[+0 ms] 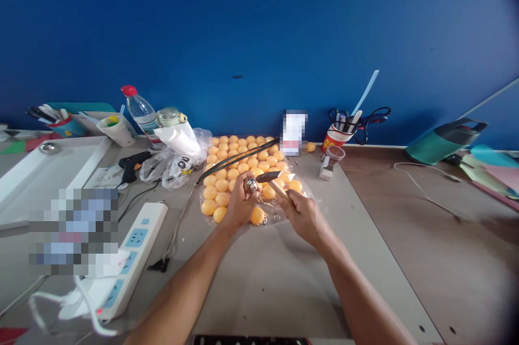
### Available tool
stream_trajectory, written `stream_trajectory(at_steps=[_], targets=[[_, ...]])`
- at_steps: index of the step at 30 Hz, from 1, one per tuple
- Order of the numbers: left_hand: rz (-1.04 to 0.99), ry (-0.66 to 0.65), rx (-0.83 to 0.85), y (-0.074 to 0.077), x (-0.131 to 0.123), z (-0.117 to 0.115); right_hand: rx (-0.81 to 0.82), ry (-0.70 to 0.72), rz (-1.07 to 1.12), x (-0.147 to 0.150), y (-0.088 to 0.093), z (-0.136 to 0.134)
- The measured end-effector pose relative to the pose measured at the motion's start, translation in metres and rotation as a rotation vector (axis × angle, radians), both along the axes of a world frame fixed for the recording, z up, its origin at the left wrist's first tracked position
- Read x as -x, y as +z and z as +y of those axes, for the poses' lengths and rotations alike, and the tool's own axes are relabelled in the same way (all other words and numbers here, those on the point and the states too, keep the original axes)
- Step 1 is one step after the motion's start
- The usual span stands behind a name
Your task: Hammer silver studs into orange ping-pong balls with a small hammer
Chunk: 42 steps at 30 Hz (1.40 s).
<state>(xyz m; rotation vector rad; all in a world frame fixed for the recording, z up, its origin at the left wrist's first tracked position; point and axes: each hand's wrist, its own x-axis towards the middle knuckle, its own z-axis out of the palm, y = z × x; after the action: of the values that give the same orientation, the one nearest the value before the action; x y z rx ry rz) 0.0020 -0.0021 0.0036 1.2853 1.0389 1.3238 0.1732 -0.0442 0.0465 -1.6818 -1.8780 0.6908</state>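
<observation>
My left hand [242, 201] is closed around a small shiny silver ball [251, 185] with a bumpy surface. In my right hand [306, 215] is a small hammer, gripped by its pale wooden handle [280, 190]. The dark hammer head [267, 177] sits just right of the silver ball; whether they touch I cannot tell. Both hands are over the near right part of a plastic-wrapped bed of orange balls [221, 185] laid in rows. A dark strap [235, 159] lies slantwise across the balls.
To the left are a white power strip [135, 247], a black glue gun [133, 165], a white tray [91, 153] and a clear bottle [141, 112]. A red cup of tools [336, 137], a small clear cup [334, 154] and a green bottle [440, 142] stand right. A blue wall [259, 37] closes the back.
</observation>
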Motion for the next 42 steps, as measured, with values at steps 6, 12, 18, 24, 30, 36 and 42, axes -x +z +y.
stream_trajectory(at_steps=[6, 12, 18, 24, 30, 36, 42], targets=[[0.084, 0.04, -0.037, 0.0012, 0.0007, -0.0003, 0.016, 0.025, -0.032, 0.0031, 0.0014, -0.0017], [0.097, 0.029, -0.02, -0.0051, 0.0015, 0.0018, 0.015, 0.019, -0.035, 0.004, 0.001, -0.002], [0.17, 0.042, 0.017, -0.0064, 0.0032, 0.0021, -0.004, 0.004, -0.008, 0.0029, 0.0002, -0.0018], [0.121, 0.029, 0.047, -0.0025, 0.0024, 0.0013, 0.002, 0.024, -0.037, 0.0026, -0.0001, -0.0017], [0.109, 0.019, 0.059, 0.0018, 0.0028, -0.0007, 0.009, 0.024, -0.015, 0.0026, 0.0022, -0.0019], [0.132, 0.04, 0.051, 0.0018, 0.0022, -0.0001, -0.011, 0.011, -0.001, 0.0021, 0.0021, -0.0015], [0.119, 0.019, 0.023, 0.0011, 0.002, -0.0001, 0.002, 0.026, -0.036, 0.0018, 0.0005, -0.0013]])
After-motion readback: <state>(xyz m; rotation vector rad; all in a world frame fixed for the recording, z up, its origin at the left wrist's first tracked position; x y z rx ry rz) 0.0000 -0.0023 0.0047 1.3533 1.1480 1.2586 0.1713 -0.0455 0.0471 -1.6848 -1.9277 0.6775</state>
